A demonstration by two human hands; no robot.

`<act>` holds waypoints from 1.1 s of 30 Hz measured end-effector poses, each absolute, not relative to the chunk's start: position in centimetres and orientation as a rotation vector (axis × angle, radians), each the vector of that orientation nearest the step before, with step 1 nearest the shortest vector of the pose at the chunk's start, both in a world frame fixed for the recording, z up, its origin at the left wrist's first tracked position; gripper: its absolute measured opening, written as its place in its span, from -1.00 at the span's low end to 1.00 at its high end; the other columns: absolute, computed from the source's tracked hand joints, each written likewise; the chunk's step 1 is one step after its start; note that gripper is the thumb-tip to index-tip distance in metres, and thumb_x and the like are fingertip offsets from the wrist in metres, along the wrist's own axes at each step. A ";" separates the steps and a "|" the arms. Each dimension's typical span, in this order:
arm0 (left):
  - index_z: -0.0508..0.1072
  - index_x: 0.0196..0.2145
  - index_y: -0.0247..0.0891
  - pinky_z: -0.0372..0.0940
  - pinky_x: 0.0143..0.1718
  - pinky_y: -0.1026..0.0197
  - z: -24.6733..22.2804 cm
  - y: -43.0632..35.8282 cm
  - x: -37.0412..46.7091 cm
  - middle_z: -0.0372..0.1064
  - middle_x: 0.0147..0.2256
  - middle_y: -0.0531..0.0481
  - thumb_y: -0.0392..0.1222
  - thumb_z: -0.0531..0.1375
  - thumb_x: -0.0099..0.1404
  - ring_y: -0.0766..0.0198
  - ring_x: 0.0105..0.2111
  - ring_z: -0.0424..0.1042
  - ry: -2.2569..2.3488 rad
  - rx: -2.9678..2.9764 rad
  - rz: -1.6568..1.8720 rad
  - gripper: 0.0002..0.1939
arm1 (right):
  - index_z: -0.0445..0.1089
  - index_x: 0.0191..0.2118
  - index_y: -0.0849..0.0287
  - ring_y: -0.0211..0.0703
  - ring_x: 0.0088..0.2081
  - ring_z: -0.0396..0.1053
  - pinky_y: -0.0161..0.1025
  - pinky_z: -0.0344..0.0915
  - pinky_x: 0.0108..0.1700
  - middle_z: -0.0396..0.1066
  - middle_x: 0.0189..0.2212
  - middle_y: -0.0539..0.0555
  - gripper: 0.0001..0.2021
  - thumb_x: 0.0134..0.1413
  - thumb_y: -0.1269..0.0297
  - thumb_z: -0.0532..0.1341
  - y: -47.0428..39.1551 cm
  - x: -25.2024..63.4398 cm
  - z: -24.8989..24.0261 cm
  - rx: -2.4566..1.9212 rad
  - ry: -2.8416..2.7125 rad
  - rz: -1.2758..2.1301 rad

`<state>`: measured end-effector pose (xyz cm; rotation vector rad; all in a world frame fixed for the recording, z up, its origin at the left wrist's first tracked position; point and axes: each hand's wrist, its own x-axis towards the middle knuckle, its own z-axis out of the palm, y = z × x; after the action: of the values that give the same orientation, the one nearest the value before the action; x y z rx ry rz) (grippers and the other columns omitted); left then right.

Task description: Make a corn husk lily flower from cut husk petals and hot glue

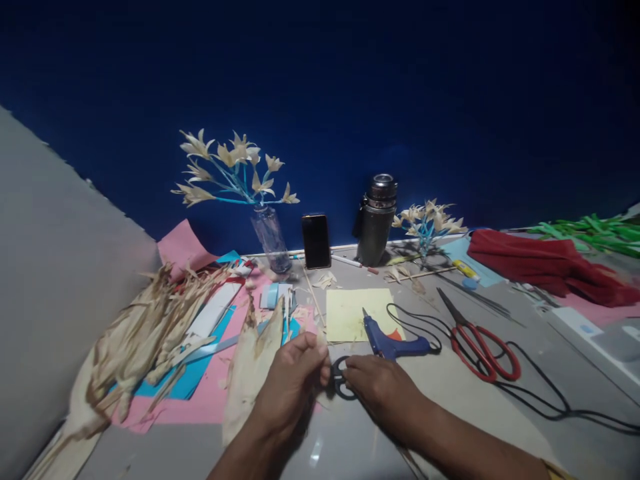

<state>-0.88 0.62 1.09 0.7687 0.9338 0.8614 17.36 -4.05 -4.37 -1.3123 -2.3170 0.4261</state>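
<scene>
My left hand (300, 370) is closed in a pinch near the middle of the table; a small pale piece seems to show at its fingertips, too unclear to name. My right hand (380, 387) lies low over the table, its curled fingers at the black handles of small scissors (343, 379). The blue glue gun (400, 345) rests just beyond my right hand, its nozzle on a yellow sheet (345, 313). Dried husk pieces (255, 360) lie left of my left hand.
Large red-handled scissors (483, 350) and a black cord lie right. Behind stand a glass vase (271, 240) of husk flowers, a phone (316, 241), a dark flask (376, 223) and a smaller flower bunch (430, 223). A husk pile (145, 333) is left, red cloth (545, 263) right.
</scene>
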 end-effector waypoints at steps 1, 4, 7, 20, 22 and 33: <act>0.36 -0.46 -0.29 0.14 -0.49 0.32 1.0 0.5 -0.8 0.33 -0.60 0.07 -0.11 0.39 0.12 0.40 -0.60 0.24 0.937 0.748 0.867 -0.71 | 0.45 -0.28 0.20 -0.12 -0.29 0.43 -0.22 0.27 -0.22 0.52 -0.32 0.13 -0.80 0.32 0.43 0.10 -3.9 17.5 -4.1 -1.279 -2.230 0.511; 0.37 -0.42 -0.28 0.12 -0.50 0.34 1.2 0.3 -0.4 0.33 -0.62 0.10 -0.12 0.40 0.12 0.42 -0.62 0.24 0.935 0.723 0.897 -0.72 | 0.48 -0.34 0.19 -0.14 -0.34 0.44 -0.23 0.30 -0.25 0.53 -0.39 0.09 -0.84 0.25 0.30 0.21 -3.4 17.8 -2.5 -1.285 -1.796 0.941; 0.39 -0.42 -0.27 0.11 -0.50 0.34 1.7 0.2 0.1 0.34 -0.62 0.10 -0.13 0.41 0.10 0.42 -0.62 0.26 0.911 0.736 0.879 -0.72 | 0.47 -0.29 0.22 -0.15 -0.39 0.45 -0.23 0.32 -0.32 0.53 -0.43 0.06 -0.80 0.11 0.16 0.33 -2.5 17.9 -0.4 -1.258 -1.309 1.346; 0.48 -0.51 -0.31 0.15 -0.43 0.29 2.5 0.0 -0.1 0.33 -0.56 0.06 -0.13 0.46 0.00 0.36 -0.52 0.25 0.941 0.993 0.853 -0.73 | 0.45 -0.42 0.26 -0.27 -0.47 0.27 -0.28 0.19 -0.38 0.39 -0.51 0.00 -0.64 -0.09 0.05 0.46 -1.2 17.8 0.9 -1.070 -1.057 1.619; 0.48 -0.52 -0.31 0.15 -0.42 0.28 2.3 0.2 -0.4 0.34 -0.55 0.05 -0.14 0.47 -0.02 0.35 -0.51 0.27 0.880 0.972 0.837 -0.74 | 0.46 -0.43 0.28 -0.30 -0.51 0.21 -0.30 0.13 -0.41 0.35 -0.56 -0.02 -0.62 -0.09 0.02 0.46 -1.3 17.7 1.2 -1.066 -1.041 1.638; 0.48 -0.52 -0.33 0.17 -0.44 0.28 1.4 0.3 -0.5 0.37 -0.59 0.00 -0.10 0.47 0.00 0.35 -0.56 0.31 0.700 0.766 0.739 -0.71 | 0.37 -0.47 0.27 -0.45 -0.65 0.09 -0.41 -0.09 -0.57 0.34 -0.61 -0.05 -0.62 -0.13 0.10 0.50 -2.0 16.8 2.0 -0.911 -0.775 1.789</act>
<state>-0.48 0.29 1.38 0.7665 0.6999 0.7387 16.78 -2.05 1.97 -0.9110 -0.7748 1.7885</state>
